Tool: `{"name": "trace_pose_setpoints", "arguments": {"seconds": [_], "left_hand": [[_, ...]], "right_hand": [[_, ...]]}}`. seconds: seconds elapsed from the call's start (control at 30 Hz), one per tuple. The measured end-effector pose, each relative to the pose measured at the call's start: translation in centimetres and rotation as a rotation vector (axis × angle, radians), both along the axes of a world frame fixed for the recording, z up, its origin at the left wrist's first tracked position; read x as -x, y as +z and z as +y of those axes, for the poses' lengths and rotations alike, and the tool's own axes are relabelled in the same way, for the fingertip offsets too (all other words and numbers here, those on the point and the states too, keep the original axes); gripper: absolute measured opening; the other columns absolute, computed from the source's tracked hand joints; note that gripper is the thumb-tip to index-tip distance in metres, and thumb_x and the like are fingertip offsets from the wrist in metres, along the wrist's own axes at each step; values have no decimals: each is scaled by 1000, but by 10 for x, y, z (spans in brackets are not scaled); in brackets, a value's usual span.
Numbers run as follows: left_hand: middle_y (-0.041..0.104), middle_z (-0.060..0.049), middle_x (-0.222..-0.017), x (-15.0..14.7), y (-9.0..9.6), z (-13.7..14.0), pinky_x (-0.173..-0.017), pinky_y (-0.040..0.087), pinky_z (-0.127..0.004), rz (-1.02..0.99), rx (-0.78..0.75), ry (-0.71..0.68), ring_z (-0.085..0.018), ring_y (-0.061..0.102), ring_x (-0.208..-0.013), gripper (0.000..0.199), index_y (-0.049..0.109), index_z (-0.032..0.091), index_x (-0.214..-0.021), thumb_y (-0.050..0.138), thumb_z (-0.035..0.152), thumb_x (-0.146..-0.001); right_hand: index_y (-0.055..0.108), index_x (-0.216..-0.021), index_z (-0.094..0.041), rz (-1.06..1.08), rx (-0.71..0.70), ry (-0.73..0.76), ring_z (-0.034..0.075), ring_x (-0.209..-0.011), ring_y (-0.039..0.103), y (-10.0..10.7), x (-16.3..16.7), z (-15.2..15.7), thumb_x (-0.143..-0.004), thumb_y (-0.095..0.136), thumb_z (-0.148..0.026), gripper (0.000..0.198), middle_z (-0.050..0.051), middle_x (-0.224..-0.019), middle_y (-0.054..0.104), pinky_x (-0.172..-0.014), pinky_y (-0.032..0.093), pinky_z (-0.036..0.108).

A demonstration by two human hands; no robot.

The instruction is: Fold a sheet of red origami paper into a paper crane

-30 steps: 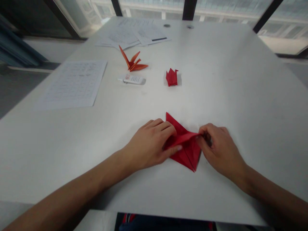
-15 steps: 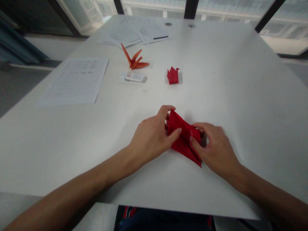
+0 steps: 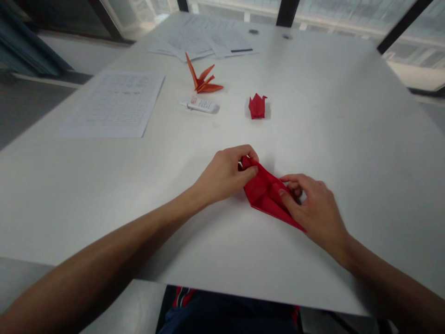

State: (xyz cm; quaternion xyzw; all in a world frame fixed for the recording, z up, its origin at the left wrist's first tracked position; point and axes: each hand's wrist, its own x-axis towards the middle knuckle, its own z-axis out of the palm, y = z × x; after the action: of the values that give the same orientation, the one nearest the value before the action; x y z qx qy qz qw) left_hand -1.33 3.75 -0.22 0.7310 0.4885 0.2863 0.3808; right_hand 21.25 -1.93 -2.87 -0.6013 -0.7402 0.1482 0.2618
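Between my hands, over the white table, is a sheet of red origami paper (image 3: 266, 188) folded into layers and drawn out long. My left hand (image 3: 231, 171) pinches its far left corner between thumb and fingers. With thumb on top and fingers behind, my right hand (image 3: 314, 208) grips the paper's right side; a pointed end sticks out below that thumb. Farther back stands a small red paper crane (image 3: 257, 106). An orange paper crane (image 3: 204, 80) with spread wings sits to its left, and a white tube (image 3: 200, 105) with printing lies just in front of the orange one.
A printed sheet (image 3: 114, 104) lies on the left of the white table (image 3: 194, 148). More printed papers (image 3: 198, 41) overlap at the far edge, near two round cable holes. Windows with dark frames (image 3: 288, 11) rise behind the table.
My left hand has closed from a loose hold into a pinch on the far corner. The red paper has stretched longer and flatter, its lower point shifting right. The view has shifted slightly.
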Motion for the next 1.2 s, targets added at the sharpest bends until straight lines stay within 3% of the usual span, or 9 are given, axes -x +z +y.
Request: {"name": "trace_pose_setpoints", "arguments": {"seconds": [0.17, 0.27, 0.4, 0.53, 0.8, 0.93, 1.07, 1.2], "left_hand": [[68, 3, -76, -3, 5, -5, -61, 41, -26, 128, -67, 0, -13, 56, -63, 17, 69, 20, -97, 66, 24, -81], [71, 2, -82, -4, 8, -6, -64, 42, -28, 200, -115, 16, -15, 59, -70, 16, 69, 20, -91, 73, 27, -77], [69, 4, -70, -1, 9, -2, -63, 43, -26, 158, -71, 23, -13, 59, -64, 4, 67, 19, -75, 71, 17, -74], [68, 5, -68, 5, 7, 3, -64, 45, -25, 102, -45, -29, -11, 60, -62, 6, 66, 18, -75, 69, 13, -76], [72, 1, -99, 7, 2, 6, -80, 51, -28, 119, -154, -101, -15, 68, -85, 24, 71, 21, -95, 65, 8, -77], [73, 1, -104, 2, 6, -1, -77, 49, -32, 310, -231, -116, -20, 67, -91, 17, 73, 24, -96, 71, 21, -80], [75, -2, -109, -2, 12, -9, -84, 44, -40, 547, -449, -149, -27, 64, -105, 9, 74, 23, -91, 69, 24, -84], [75, -3, -93, -4, 12, -12, -83, 41, -42, 663, -544, -183, -25, 65, -92, 9, 70, 21, -81, 63, 23, -87]], "right_hand": [[70, -101, -23, -33, -42, 21, 19, -69, 62, -1, 0, 2, -90, 68, -26, 12, -2, -76, 70, -77, 40, 37], [70, -101, -21, -50, -84, 58, 20, -70, 63, -3, 1, -1, -90, 69, -26, 12, -2, -75, 69, -80, 40, 38], [69, -103, -19, -90, -159, 133, 20, -72, 63, -4, 4, -5, -88, 69, -20, 14, -1, -77, 69, -79, 41, 37], [69, -102, -18, -182, -249, 193, 22, -75, 63, -3, 4, -8, -90, 64, -15, 14, 2, -80, 70, -78, 42, 37], [66, -118, -16, -290, -265, 216, 25, -84, 63, -1, 4, -10, -94, 61, -15, 24, 6, -94, 73, -82, 44, 39], [66, -117, -17, -208, -217, 196, 23, -81, 64, -4, 9, -10, -95, 62, -16, 23, 4, -90, 72, -81, 43, 39], [65, -118, -17, -213, -206, 256, 24, -85, 64, -2, 14, -13, -96, 59, -17, 22, 4, -92, 72, -83, 42, 40], [66, -117, -17, -199, -201, 272, 24, -86, 64, 0, 15, -14, -97, 56, -16, 22, 6, -92, 72, -83, 43, 41]]}}
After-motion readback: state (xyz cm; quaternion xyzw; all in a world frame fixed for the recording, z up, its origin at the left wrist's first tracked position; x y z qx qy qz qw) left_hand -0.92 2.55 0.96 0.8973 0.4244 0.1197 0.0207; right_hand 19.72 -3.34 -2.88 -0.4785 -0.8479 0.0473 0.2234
